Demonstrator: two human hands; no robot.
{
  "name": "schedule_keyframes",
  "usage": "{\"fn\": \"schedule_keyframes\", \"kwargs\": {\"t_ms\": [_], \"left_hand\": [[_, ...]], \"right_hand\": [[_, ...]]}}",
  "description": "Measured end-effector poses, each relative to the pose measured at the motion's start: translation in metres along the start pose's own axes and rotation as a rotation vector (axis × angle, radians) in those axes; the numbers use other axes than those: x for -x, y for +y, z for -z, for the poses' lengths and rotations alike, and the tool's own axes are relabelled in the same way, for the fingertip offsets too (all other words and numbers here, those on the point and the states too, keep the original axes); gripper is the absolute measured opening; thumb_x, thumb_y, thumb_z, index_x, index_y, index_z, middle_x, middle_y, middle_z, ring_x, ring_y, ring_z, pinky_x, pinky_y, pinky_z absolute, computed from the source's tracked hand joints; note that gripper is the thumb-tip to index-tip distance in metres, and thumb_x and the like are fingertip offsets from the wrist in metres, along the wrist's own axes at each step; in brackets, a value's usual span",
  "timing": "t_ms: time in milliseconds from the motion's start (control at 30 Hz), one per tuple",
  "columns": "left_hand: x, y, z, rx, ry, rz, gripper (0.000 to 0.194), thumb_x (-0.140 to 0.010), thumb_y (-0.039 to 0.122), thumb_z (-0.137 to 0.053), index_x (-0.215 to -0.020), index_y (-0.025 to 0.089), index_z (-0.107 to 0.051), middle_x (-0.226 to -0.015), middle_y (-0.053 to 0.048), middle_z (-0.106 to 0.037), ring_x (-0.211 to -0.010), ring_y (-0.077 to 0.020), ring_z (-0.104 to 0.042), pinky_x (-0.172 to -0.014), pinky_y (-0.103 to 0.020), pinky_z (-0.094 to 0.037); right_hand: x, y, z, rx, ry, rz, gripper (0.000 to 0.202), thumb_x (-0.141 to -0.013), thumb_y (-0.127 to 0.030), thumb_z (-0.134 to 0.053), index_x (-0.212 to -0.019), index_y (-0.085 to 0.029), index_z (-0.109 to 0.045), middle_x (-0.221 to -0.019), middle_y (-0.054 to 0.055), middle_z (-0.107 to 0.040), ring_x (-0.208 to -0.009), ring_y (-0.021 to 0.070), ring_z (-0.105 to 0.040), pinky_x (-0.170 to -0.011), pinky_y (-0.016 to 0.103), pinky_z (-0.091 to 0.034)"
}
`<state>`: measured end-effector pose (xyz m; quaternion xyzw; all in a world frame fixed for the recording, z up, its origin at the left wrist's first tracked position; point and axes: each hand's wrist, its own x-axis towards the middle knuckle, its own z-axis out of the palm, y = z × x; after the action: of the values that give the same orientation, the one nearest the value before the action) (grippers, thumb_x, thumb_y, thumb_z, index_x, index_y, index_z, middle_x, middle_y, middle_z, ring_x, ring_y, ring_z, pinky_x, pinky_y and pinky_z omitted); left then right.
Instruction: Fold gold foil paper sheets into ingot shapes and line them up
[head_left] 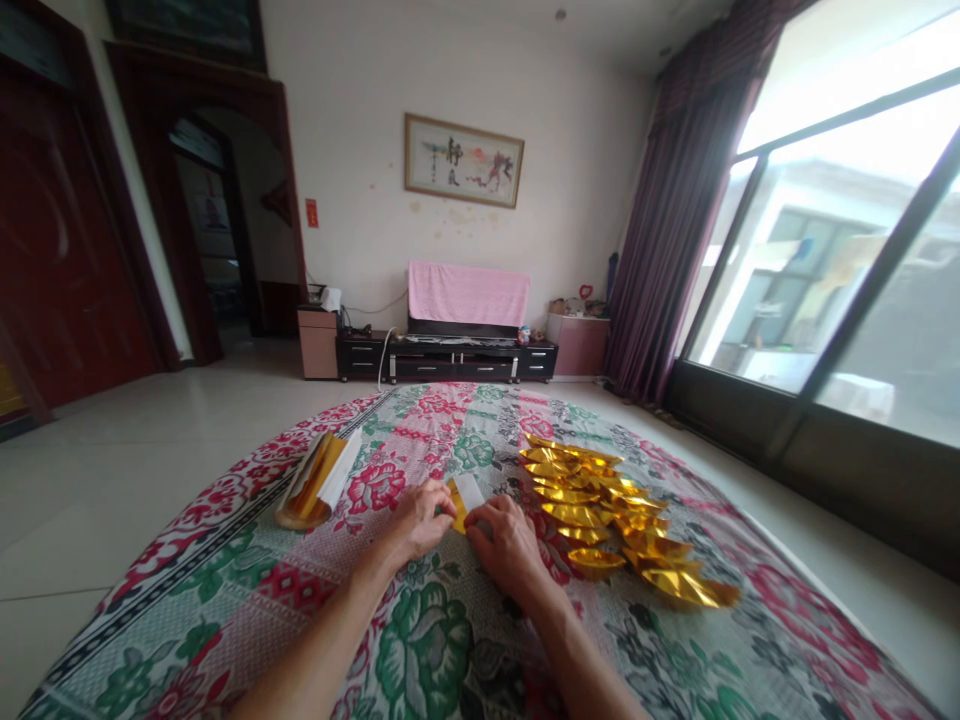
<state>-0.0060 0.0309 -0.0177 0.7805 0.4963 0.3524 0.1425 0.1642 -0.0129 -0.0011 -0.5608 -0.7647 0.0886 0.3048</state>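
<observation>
A small sheet of gold foil paper (457, 508), with a white part showing at its far end, lies between my hands over the tablecloth. My left hand (426, 515) is closed on the sheet's left side, thumb and fingers pinched together. On the right side, my right hand (506, 540) has its fingers curled onto the paper's edge. Several folded gold paper ingots (589, 515) stand in rows to the right of my right hand. To the left of my left hand rests a curled stack of gold and white paper sheets (319, 480).
A flowered cloth (427, 640) covers the round table. Beyond it, a low black cabinet (457, 365) stands by the wall, with a pink cloth (469, 292) draped over something on top. A purple curtain (667, 200) and large windows (840, 260) are on the right.
</observation>
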Motion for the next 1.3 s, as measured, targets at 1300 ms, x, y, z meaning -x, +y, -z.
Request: {"fn": "schedule_keyframes", "kwargs": {"t_ms": [1300], "left_hand": [[0.004, 0.007, 0.003, 0.001, 0.193, 0.022, 0.020, -0.065, 0.005, -0.045, -0.068, 0.017, -0.062, -0.074, -0.002, -0.061, -0.064, -0.0120, -0.055, -0.066, -0.024, -0.044]], "right_hand": [[0.004, -0.006, 0.001, 0.131, 0.034, 0.148, 0.017, -0.076, -0.017, -0.051, -0.088, -0.022, -0.063, -0.094, 0.004, -0.058, -0.087, 0.0167, -0.051, -0.078, 0.026, -0.035]]}}
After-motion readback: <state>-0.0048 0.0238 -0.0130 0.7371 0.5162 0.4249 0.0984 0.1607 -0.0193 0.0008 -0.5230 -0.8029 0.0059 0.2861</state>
